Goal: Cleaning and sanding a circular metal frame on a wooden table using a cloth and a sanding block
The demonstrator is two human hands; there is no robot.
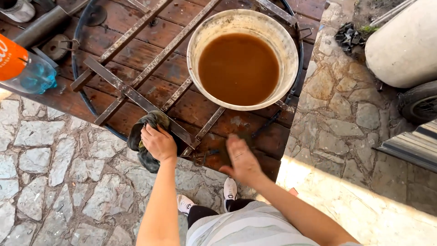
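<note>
Beyond both hands on the wooden counter (136,32) sat a basin of brown water (241,64) on a rusty metal grate (136,95), its bars partly wiped, left hand (158,143) fingers pinching a dark rag (148,136) on it, right hand (243,159) blurred, fingers spread.

A dark grey-green rag (148,136), crumpled and limp, lies under the fingers of the left hand (159,143), bunched over the near end of a rusty flat metal bar (136,96) that runs diagonally away from the fingertips. Part of the cloth spills past the knuckles and hangs down off the table edge below the wrist side of the fingers, with a fold of lighter green showing just beside the thumb. The right hand (241,159) is blurred, fingers spread flat and pointing away, over the stained wood just beside the bars, well apart from the rag
</note>
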